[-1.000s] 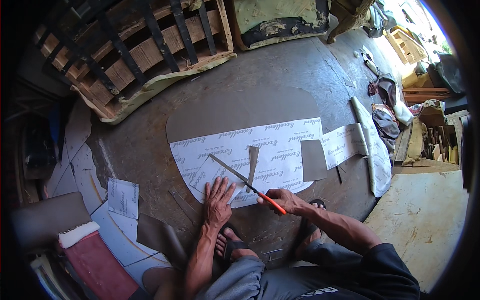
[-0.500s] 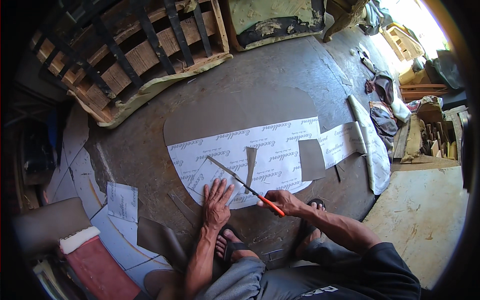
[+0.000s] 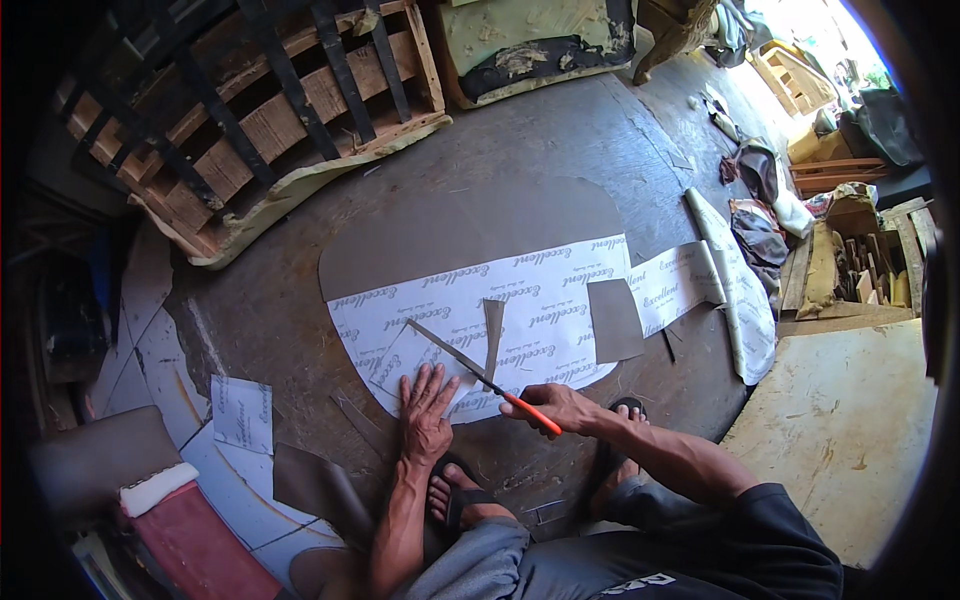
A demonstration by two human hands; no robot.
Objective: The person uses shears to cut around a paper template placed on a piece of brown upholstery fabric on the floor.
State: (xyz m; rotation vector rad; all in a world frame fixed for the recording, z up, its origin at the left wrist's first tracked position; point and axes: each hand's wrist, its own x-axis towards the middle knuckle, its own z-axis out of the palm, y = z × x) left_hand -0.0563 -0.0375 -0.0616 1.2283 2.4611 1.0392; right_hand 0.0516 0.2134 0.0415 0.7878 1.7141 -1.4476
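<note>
Orange-handled, thin dark-bladed cutting tool (image 3: 538,416): in yr right hand (image 3: 562,408), fingers curled round the grip; blade runs fwd-left, just beyond yr left fingertips. Can't tell if 1 blade or 2.
Left hand (image 3: 427,420): fingers spread flat, palm down, gripping nothing.
White, grey-printed flat sheet (image 3: 560,278): under & ahead of yr left fingers, blade across it.
Narrow brown strip (image 3: 493,330): ahead of yr right fingers, next to blade; looks loose, might snag if blade sweeps.
Brown four-sided offcut (image 3: 617,320): fwd-right of yr right fingers.
Blade risk: poss. nicked left fingertips if yr right wrist twists.
Sheet risk: slip or pucker if left-hand pressure eases.
</note>
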